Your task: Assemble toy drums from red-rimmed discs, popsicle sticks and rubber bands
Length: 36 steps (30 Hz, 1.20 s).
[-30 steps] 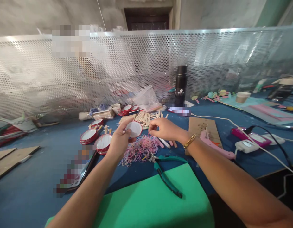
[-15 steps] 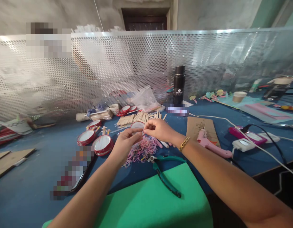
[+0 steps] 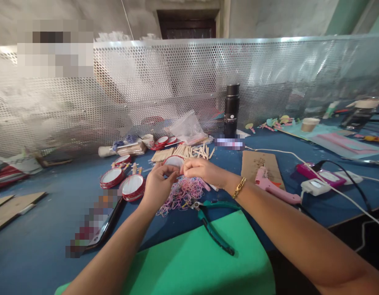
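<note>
Our right hand has come in to the red-rimmed disc since a second ago. Our left hand pinches the disc near the bands on the counter; our right fingers press together, their grip hidden.

There are 2 hands, 1 held disc, 1 glue gun, 1 bracelet

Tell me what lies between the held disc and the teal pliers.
Head view: a heap of pink and purple bands lies between disc and pliers.
</note>
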Tool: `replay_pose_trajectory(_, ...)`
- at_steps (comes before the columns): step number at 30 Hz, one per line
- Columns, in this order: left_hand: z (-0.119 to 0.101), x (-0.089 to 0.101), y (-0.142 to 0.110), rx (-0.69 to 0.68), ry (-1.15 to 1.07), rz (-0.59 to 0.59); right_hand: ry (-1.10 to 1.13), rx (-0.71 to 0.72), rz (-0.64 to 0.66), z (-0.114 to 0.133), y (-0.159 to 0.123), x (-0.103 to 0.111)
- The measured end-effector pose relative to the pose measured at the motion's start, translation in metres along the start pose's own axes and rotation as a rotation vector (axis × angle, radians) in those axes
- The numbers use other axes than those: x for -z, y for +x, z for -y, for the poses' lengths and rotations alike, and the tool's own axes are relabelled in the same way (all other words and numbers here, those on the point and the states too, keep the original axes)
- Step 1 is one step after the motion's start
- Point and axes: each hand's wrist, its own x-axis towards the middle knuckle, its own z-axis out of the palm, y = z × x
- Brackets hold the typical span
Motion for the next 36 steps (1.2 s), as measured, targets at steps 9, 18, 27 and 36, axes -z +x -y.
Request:
replay_pose_trajectory(9, 0.000, 0.005, -0.002, -0.035, 0.060, -0.010, 0.533, 0.099, 0.178, 0.004, -0.007, -0.001)
replay_pose_trajectory(18, -0.004, -0.003, -0.006, 0.091, -0.336, 0.044, 0.333, 0.136, -0.053, -0.016, 0.000, 0.003)
replay_pose_trajectory(27, -0.003, 0.001, -0.003, 0.294, -0.458, -0.043, -0.370, 0.296, -0.300, -0.035, 0.003, 0.009)
replay_pose_trajectory(36, -0.009, -0.010, -0.011, 0.463, -0.551, 0.119, -0.428, 0.311, -0.209, -0.034, 0.003, -0.016)
